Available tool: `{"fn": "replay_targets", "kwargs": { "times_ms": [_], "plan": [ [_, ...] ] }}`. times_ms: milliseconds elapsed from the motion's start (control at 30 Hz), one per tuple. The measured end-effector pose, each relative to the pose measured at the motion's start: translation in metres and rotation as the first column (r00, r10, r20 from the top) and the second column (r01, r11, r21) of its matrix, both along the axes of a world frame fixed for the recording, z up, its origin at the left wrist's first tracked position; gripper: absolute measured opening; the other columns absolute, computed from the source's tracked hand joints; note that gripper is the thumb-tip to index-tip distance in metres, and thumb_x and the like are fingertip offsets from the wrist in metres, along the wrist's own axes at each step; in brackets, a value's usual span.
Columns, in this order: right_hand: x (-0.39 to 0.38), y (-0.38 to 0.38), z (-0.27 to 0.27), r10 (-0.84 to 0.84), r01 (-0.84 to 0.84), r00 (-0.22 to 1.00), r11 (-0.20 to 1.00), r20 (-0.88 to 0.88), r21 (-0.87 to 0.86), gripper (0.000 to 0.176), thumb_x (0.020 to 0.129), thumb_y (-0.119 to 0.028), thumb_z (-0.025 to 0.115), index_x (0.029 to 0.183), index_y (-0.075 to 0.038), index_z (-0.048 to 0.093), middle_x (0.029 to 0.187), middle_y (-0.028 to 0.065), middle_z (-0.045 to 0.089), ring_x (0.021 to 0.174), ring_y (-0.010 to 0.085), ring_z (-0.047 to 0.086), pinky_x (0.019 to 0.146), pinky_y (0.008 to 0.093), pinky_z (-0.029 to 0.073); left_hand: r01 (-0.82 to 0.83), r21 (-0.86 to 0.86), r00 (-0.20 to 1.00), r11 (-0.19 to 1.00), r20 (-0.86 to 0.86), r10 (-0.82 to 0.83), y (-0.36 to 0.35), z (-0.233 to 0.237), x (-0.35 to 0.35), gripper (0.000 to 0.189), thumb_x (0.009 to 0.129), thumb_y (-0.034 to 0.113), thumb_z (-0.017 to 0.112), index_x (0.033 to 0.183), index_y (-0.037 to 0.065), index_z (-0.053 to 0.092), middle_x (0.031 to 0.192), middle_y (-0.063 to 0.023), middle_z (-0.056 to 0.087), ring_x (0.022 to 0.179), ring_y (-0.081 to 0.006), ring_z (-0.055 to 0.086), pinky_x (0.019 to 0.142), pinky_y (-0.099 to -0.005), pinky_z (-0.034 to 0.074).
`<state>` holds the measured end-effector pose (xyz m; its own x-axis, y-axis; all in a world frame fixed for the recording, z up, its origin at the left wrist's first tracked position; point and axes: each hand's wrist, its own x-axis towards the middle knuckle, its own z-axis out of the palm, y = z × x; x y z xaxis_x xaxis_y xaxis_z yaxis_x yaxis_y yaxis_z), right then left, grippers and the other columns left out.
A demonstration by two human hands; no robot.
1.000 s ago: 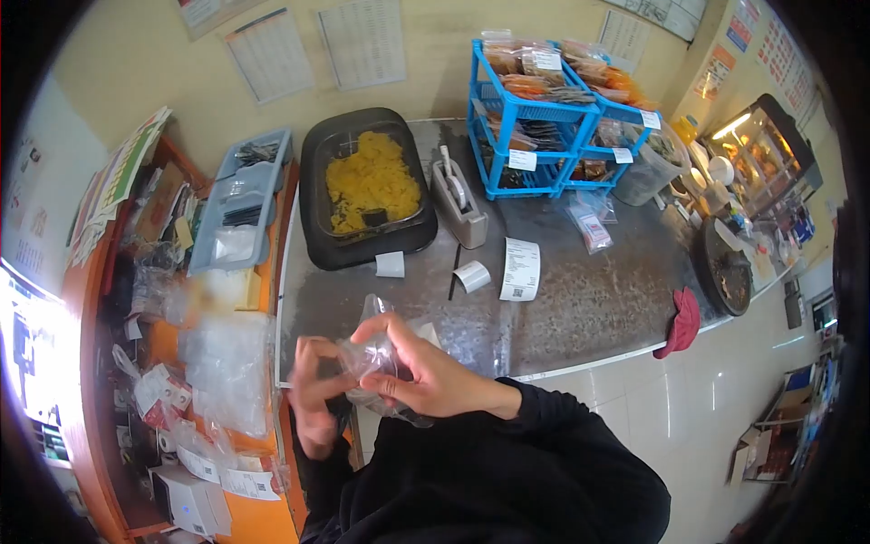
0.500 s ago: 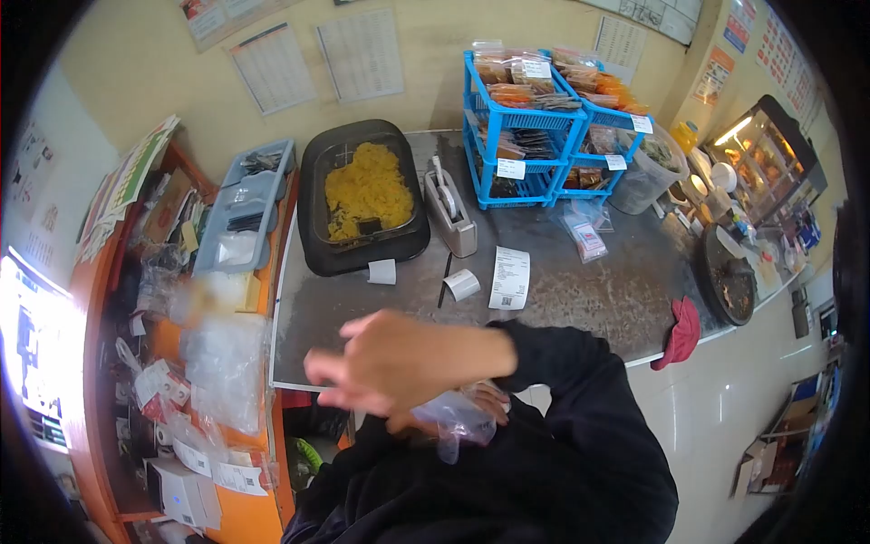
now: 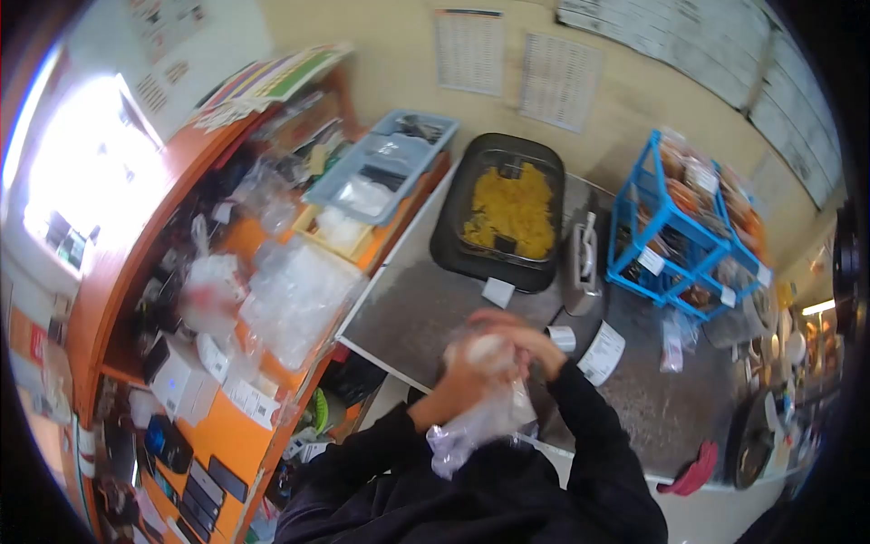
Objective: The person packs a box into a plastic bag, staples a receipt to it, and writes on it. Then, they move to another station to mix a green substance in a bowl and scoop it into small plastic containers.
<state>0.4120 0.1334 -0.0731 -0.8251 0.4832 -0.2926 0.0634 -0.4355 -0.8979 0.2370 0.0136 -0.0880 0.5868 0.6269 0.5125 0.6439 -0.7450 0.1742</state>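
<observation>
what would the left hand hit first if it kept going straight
Probably the right hand, which the left hand meets around the clear plastic bag; blur leaves depth unclear.

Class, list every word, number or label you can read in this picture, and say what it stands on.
Nothing reads clearly; the picture is blurred.
Printed sheets on the wall: print too small.
Receipt on the counter: blurred.
White tags on the blue baskets: unreadable.
Clear plastic bag held by the left hand and right hand: no print seen.
</observation>
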Motion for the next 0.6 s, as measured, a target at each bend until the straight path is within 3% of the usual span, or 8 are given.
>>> {"fn": "replay_targets", "kwargs": {
  "times_ms": [67, 167, 200, 300, 400, 433, 533, 600],
  "plan": [
    [0.022, -0.017, 0.014, -0.45, 0.414, 0.879, 0.884, -0.154, -0.218, 0.071, 0.09, -0.009, 0.062, 0.15, -0.012, 0.025, 0.127, 0.0138, 0.058, 0.109, 0.0231, 0.061, 0.092, 0.0373, 0.053, -0.332, 0.011, 0.933, 0.943, -0.145, 0.33, 0.026, 0.033, -0.02, 0.055, 0.091, 0.047, 0.048, 0.142, 0.026, 0.047, 0.154, -0.0077, 0.034, 0.139, -0.0323, 0.034, 0.104, -0.0702, 0.022],
    [0.016, -0.076, -0.009, -0.332, 0.343, 0.934, 0.936, -0.131, 0.077, 0.084, 0.086, -0.004, 0.068, 0.15, -0.014, 0.014, 0.132, 0.0163, 0.05, 0.116, 0.0263, 0.057, 0.095, 0.0415, 0.051, -0.592, 0.114, 0.77, 0.798, -0.213, 0.602, 0.063, 0.018, -0.037, 0.061, 0.09, 0.051, 0.047, 0.148, 0.034, 0.036, 0.159, -0.0064, 0.025, 0.141, -0.0335, 0.032, 0.102, -0.0726, 0.021],
    [-0.005, -0.11, -0.054, -0.47, 0.489, 0.872, 0.844, -0.134, 0.221, 0.086, 0.082, -0.001, 0.073, 0.147, -0.013, 0.019, 0.135, 0.0159, 0.045, 0.12, 0.0253, 0.054, 0.098, 0.0423, 0.049, -0.641, 0.156, 0.723, 0.752, -0.206, 0.659, 0.075, 0.01, -0.041, 0.064, 0.09, 0.055, 0.046, 0.15, 0.036, 0.032, 0.16, -0.0064, 0.022, 0.142, -0.034, 0.032, 0.102, -0.0726, 0.021],
    [-0.068, -0.149, -0.094, -0.165, 0.086, 0.977, 0.884, 0.135, 0.46, 0.062, 0.083, -0.008, 0.073, 0.135, -0.007, 0.04, 0.129, 0.0146, 0.049, 0.112, 0.0267, 0.057, 0.095, 0.0401, 0.048, -0.59, -0.069, 0.794, 0.804, -0.23, 0.563, 0.066, 0.015, -0.056, 0.055, 0.095, 0.041, 0.043, 0.149, 0.039, 0.032, 0.16, -0.0158, 0.014, 0.14, -0.0374, 0.031, 0.098, -0.0695, 0.029],
    [-0.129, -0.102, -0.035, 0.186, -0.344, 0.933, 0.716, 0.31, 0.607, 0.042, 0.088, -0.021, 0.069, 0.124, -0.003, 0.054, 0.115, 0.0172, 0.06, 0.104, 0.025, 0.061, 0.091, 0.0371, 0.048, -0.588, -0.156, 0.804, 0.794, -0.224, 0.551, 0.05, -0.015, -0.084, 0.051, 0.098, 0.038, 0.041, 0.148, 0.042, 0.033, 0.158, -0.0182, 0.019, 0.138, -0.0361, 0.034, 0.101, -0.0625, 0.032],
    [-0.147, -0.076, 0.014, 0.406, -0.634, 0.773, 0.477, 0.487, 0.609, 0.038, 0.093, -0.029, 0.062, 0.118, -0.001, 0.058, 0.104, 0.019, 0.065, 0.1, 0.0227, 0.063, 0.088, 0.0353, 0.048, -0.571, -0.148, 0.817, 0.807, -0.203, 0.54, 0.048, -0.019, -0.099, 0.051, 0.098, 0.038, 0.041, 0.148, 0.04, 0.034, 0.157, -0.018, 0.021, 0.137, -0.0353, 0.034, 0.101, -0.062, 0.033],
    [-0.219, -0.016, 0.09, 0.683, -0.733, 0.655, 0.469, 0.324, 0.493, 0.029, 0.093, -0.019, 0.06, 0.114, 0.0, 0.06, 0.101, 0.0157, 0.067, 0.093, 0.021, 0.065, 0.081, 0.035, 0.051, -0.476, -0.164, 0.88, 0.864, -0.073, 0.47, 0.042, -0.046, -0.118, 0.052, 0.095, 0.032, 0.045, 0.146, 0.032, 0.039, 0.151, -0.0173, 0.03, 0.134, -0.0328, 0.037, 0.103, -0.0617, 0.03],
    [-0.276, 0.04, 0.107, 0.512, -0.519, 0.848, 0.75, 0.137, 0.41, 0.022, 0.092, -0.011, 0.056, 0.11, 0.0, 0.062, 0.091, 0.0113, 0.068, 0.086, 0.0173, 0.065, 0.074, 0.0337, 0.052, -0.394, -0.174, 0.913, 0.903, 0.036, 0.406, 0.043, -0.072, -0.119, 0.053, 0.092, 0.027, 0.049, 0.144, 0.026, 0.043, 0.146, -0.017, 0.036, 0.132, -0.0312, 0.04, 0.104, -0.0619, 0.027]
  ]
}}
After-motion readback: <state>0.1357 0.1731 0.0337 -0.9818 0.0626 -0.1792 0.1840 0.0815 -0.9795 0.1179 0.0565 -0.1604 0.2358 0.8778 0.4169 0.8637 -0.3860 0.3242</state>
